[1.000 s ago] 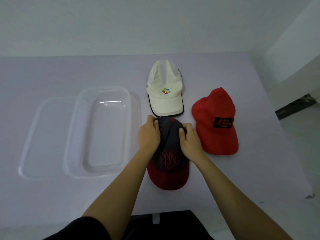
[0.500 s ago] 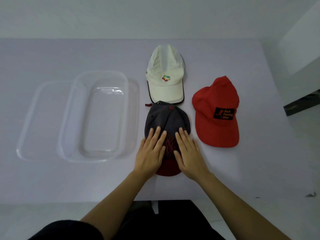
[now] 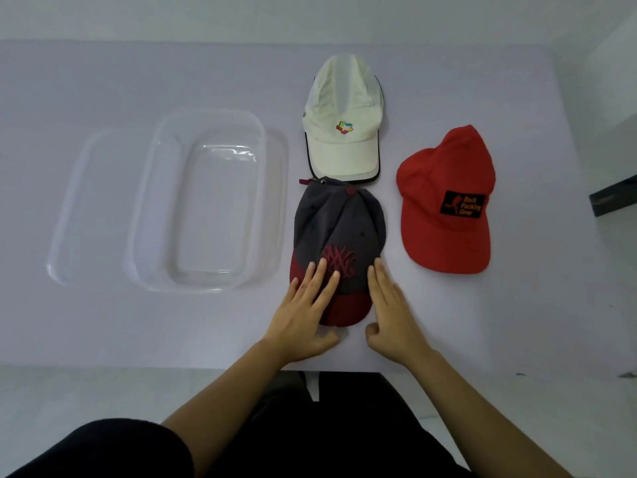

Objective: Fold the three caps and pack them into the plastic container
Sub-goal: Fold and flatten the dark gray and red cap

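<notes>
The grey-and-maroon cap (image 3: 339, 232) lies flattened on the table (image 3: 103, 81), just right of the plastic container (image 3: 206, 201). The left hand (image 3: 303, 312) rests flat-fingered on its brim; the right hand (image 3: 393, 312), fingers straight, touches its right edge. Risk: the crown may spring back when pressure lifts, spoiling the fold.

**One head-worn view, steep and close**

The single wide-angle camera sits on the person's head and faces forward and down onto the counter (image 3: 103, 326), which fills the upper and middle frame. The left hand (image 3: 303, 319) and right hand (image 3: 393, 315) reach in from the lower edge and lie just below centre, at arm's reach. A wall (image 3: 310, 15) crosses the top edge.
</notes>
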Demonstrator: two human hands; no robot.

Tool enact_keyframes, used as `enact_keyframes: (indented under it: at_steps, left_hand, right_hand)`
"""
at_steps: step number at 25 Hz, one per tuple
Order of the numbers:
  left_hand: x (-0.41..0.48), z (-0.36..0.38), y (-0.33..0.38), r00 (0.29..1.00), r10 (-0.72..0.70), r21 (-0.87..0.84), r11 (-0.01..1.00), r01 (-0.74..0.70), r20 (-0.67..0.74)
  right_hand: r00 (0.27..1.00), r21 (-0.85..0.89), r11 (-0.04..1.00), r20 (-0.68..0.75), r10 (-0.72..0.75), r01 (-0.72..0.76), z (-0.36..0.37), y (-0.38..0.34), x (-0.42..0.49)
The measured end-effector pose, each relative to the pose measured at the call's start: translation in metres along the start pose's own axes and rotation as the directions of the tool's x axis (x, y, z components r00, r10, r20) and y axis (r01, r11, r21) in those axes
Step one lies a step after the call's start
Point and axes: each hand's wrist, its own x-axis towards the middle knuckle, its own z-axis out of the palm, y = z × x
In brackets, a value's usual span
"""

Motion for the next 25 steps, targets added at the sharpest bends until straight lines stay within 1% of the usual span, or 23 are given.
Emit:
enact_keyframes:
  at_steps: [2,3,5,6,8,11,14,15,17,19,21,23,25]
  left_hand:
    - [0.006,0.005,0.001,1.0,-0.006,0.062,0.998,0.004,0.029]
    - [0.009,0.005,0.003,1.0,0.001,0.103,0.995,-0.002,0.014]
    - [0.012,0.006,0.008,0.998,-0.016,0.173,0.985,0.025,-0.055]
    - [0.012,0.005,0.011,0.996,-0.039,0.181,0.982,0.054,-0.086]
    - [0.012,0.004,0.015,0.992,-0.058,0.177,0.981,0.078,-0.114]
    - [0.013,-0.001,0.02,0.987,-0.043,0.171,0.983,0.069,-0.155]
    - [0.014,-0.016,0.025,0.969,-0.101,0.097,0.987,0.125,-0.227]
    - [0.013,-0.02,0.027,0.962,-0.109,0.085,0.987,0.134,-0.249]
    - [0.01,-0.024,0.029,0.959,-0.097,0.088,0.988,0.125,-0.266]
    - [0.008,-0.026,0.031,0.959,-0.096,0.095,0.988,0.125,-0.267]
    - [0.009,-0.027,0.031,0.957,-0.11,0.107,0.984,0.143,-0.268]
    - [0.012,-0.029,0.032,0.954,-0.122,0.113,0.981,0.158,-0.273]
    - [0.013,-0.03,0.031,0.951,-0.133,0.115,0.979,0.171,-0.281]
  right_hand:
    - [1.0,-0.027,1.0,0.008,0.011,-0.01,0.003,0.0,0.004]
    - [1.0,-0.057,0.998,-0.013,0.023,-0.024,0.003,0.0,0.006]
    - [0.992,-0.16,0.986,-0.124,0.035,-0.055,0.007,0.001,0.004]
    - [0.983,-0.214,0.973,-0.18,0.042,-0.081,0.008,0.0,0.003]
    - [0.963,-0.286,0.947,-0.259,0.071,-0.146,0.012,-0.003,0.005]
    - [0.925,-0.347,0.913,-0.371,0.078,-0.217,0.011,-0.013,0.018]
    - [0.903,-0.38,0.898,-0.427,0.042,-0.221,0.004,-0.021,0.025]
    - [0.901,-0.381,0.899,-0.432,0.032,-0.215,0.0,-0.023,0.025]
    - [0.904,-0.366,0.899,-0.423,0.068,-0.239,-0.009,-0.029,0.023]
    - [0.92,-0.374,0.896,-0.381,0.086,-0.239,-0.017,-0.032,0.025]
    - [0.955,-0.345,0.921,-0.287,0.08,-0.181,-0.024,-0.037,0.028]
    - [0.978,-0.282,0.946,-0.179,0.11,-0.158,-0.033,-0.043,0.03]
    - [0.981,-0.214,0.967,-0.164,0.103,-0.138,-0.04,-0.052,0.03]
